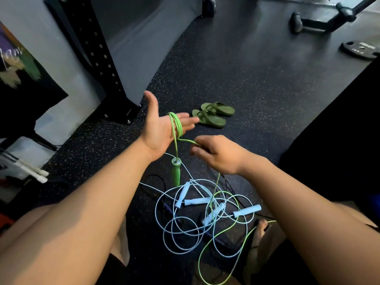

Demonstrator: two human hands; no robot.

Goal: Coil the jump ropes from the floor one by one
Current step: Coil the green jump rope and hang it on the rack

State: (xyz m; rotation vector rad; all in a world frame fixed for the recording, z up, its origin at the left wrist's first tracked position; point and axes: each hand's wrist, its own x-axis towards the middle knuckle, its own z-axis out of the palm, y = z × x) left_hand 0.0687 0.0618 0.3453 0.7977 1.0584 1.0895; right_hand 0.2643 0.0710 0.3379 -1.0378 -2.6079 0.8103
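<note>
Left hand [162, 124] flat and open, green rope [175, 122] looped round its fingers, handle [176, 173] dangling. Right hand [216, 155] pinches the free run. Risk: its slack lies among white ropes [197, 201] on the floor [246, 89]; pulling likely snags them

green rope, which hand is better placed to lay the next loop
Right. The right hand pinches the green rope just past the coils; the left hand, held open, only carries them.
</note>
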